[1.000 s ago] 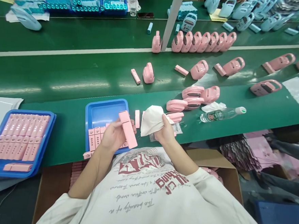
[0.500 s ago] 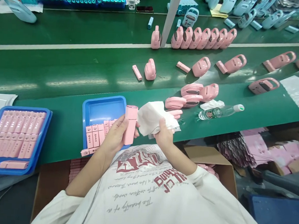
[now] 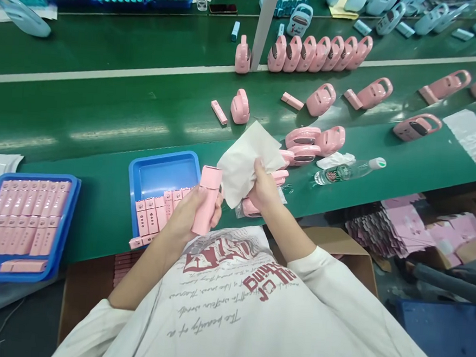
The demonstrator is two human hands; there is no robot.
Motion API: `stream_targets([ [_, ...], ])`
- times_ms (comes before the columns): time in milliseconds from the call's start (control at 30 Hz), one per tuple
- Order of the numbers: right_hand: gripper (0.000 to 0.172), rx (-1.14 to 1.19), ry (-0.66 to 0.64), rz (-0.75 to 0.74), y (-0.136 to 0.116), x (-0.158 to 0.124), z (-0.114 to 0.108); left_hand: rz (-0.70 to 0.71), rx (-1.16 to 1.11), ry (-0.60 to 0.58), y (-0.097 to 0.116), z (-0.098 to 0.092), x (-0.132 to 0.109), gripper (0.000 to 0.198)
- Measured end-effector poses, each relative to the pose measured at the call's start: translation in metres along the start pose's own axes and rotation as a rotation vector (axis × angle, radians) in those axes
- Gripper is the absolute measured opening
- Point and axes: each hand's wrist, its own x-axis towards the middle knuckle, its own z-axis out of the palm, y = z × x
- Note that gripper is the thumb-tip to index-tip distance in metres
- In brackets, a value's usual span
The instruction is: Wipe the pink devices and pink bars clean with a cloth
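My left hand [image 3: 184,214] is closed around a pink oblong stick-shaped device [image 3: 208,198], tilted with its capped end up. In my right hand [image 3: 265,190] a white cloth [image 3: 247,157] is pinched between thumb and fingers, spread beside the device. Whether cloth and device touch, I cannot tell. Behind my left hand stands a blue tray [image 3: 163,168] holding several similar pink sticks [image 3: 153,216] in its near part. Just under the cloth and right hand lies a pink handled device [image 3: 250,207], partly hidden, with plastic film around it.
A second blue tray [image 3: 65,231], filled with pink sticks, stands at left. Pink handled devices [image 3: 304,137] and a clear bottle [image 3: 346,171] lie to the right on the green table [image 3: 102,191]. More devices stand on the green belt [image 3: 124,116] beyond. An open cardboard box [image 3: 350,262] sits below.
The white cloth has risen and opened out in my right hand, uncovering more of the pink handled device beneath. The stick in my left hand has tilted slightly. A far person's hand has left the view.
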Motion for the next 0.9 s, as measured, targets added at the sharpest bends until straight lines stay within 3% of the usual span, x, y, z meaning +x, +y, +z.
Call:
stream_targets([
  [67, 0.038, 0.205, -0.023, 0.165, -0.001, -0.001, 0.001, -0.021, -0.058, 0.083, 0.003, 0.003, 0.002, 0.046],
  [167, 0.033, 0.329, -0.069, 0.240, -0.002, -0.006, 0.005, -0.055, -0.148, 0.085, 0.007, 0.002, 0.007, 0.061],
  [300, 0.024, 0.352, 0.033, 0.127, 0.001, -0.016, 0.013, -0.084, -0.176, -0.001, 0.007, -0.001, 0.009, 0.047],
  [367, 0.024, 0.319, 0.040, 0.051, 0.003, -0.021, 0.015, -0.085, -0.166, 0.022, 0.006, -0.001, 0.008, 0.037],
  [500, 0.031, 0.217, 0.025, -0.025, 0.007, -0.027, 0.014, -0.073, -0.175, 0.078, 0.006, 0.001, 0.007, 0.037],
  [600, 0.031, 0.196, 0.083, -0.049, 0.008, -0.027, 0.008, -0.069, -0.152, 0.101, 0.002, -0.006, 0.015, 0.038],
  [700, 0.027, 0.195, 0.171, -0.067, 0.006, -0.025, 0.000, -0.040, 0.035, 0.280, -0.018, -0.025, 0.037, 0.039],
  [767, 0.022, 0.185, 0.239, -0.070, 0.005, -0.023, -0.006, -0.025, 0.306, 0.434, -0.040, -0.040, 0.056, 0.031],
  [900, 0.016, 0.200, 0.353, -0.022, 0.007, -0.018, -0.020, -0.064, 0.470, 0.449, -0.081, -0.060, 0.082, 0.038],
])
